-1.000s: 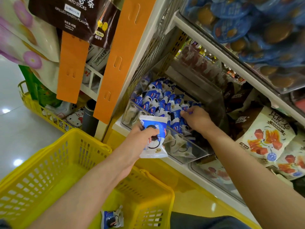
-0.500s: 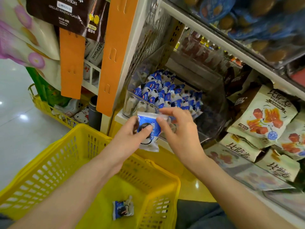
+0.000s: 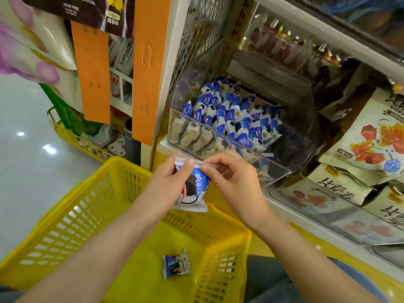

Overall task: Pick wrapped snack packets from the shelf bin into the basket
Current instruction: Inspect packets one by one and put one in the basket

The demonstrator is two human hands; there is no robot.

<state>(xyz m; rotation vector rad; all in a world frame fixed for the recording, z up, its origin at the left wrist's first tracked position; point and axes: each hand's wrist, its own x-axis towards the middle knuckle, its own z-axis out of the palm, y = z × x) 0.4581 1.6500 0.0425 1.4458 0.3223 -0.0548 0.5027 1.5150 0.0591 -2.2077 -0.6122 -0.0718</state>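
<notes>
Both hands hold one blue-and-white snack packet [image 3: 193, 189] above the far rim of the yellow basket [image 3: 72, 213]. My left hand [image 3: 166, 184] grips its left side with the thumb on the front. My right hand [image 3: 236, 182] pinches the clear seal at its top edge. Another packet [image 3: 176, 266] of the same kind lies on the basket floor. The clear shelf bin [image 3: 282, 169] just beyond my hands holds several more blue-and-white packets [image 3: 236, 119].
Orange display strips [image 3: 148, 68] hang at the shelf end, left of the bin. Pale snack bags [image 3: 371, 145] fill the shelf to the right. A second yellow basket [image 3: 72, 138] with goods stands on the floor at the left. A shelf board [image 3: 328, 36] runs overhead.
My right hand left the bin and came to the packet held by my left hand. Both hands then lowered with the packet toward the basket's far rim.
</notes>
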